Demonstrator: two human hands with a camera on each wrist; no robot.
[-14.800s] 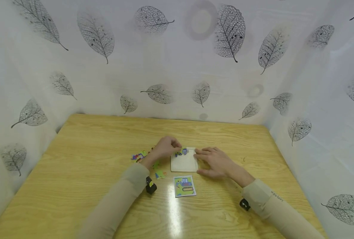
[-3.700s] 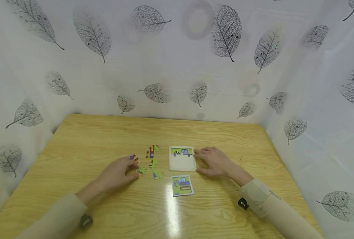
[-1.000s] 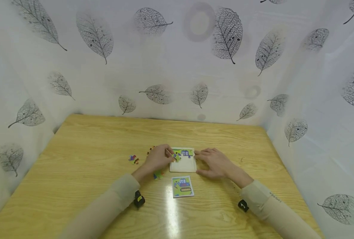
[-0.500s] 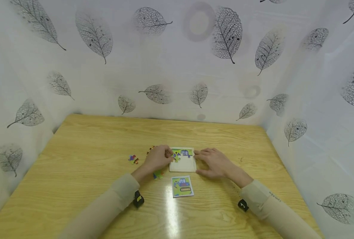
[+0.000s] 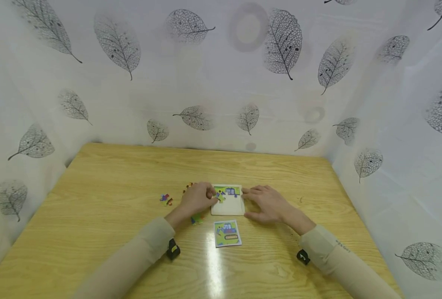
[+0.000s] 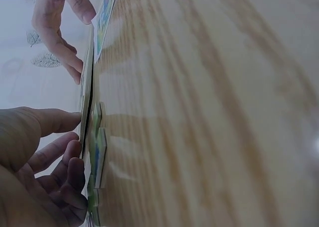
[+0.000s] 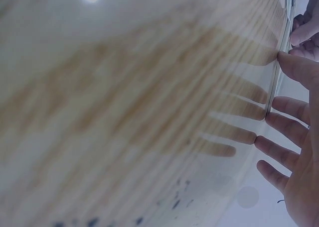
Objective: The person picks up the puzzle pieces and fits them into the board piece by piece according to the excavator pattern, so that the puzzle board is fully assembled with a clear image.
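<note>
My left hand [image 5: 195, 199] is at the left edge of a square white puzzle tray [image 5: 233, 207]. Its thumb and forefinger pinch a green puzzle piece [image 5: 221, 198] just below the assembled top row, which shows part of a blue vehicle [image 5: 231, 191]. In the left wrist view the left thumb [image 6: 62, 121] reaches the tray's edge, and the other fingers are bent beneath it. The right hand [image 5: 271, 204] lies along the tray's right side, its extended fingers touching the rim, as the right wrist view also shows.
A picture card [image 5: 228, 233] with a blue digger lies in front of the tray. Loose puzzle pieces [image 5: 166, 199] lie to the left, with another green-and-blue piece [image 5: 196, 219] by the left wrist. The left hand partly covers several pieces. A leaf-patterned curtain [image 5: 221, 74] surrounds the wooden table [image 5: 112, 178].
Since the older frames the tray's top row has filled in. My left hand has moved right from the loose pieces to the tray with a green piece, shifting little in the last second.
</note>
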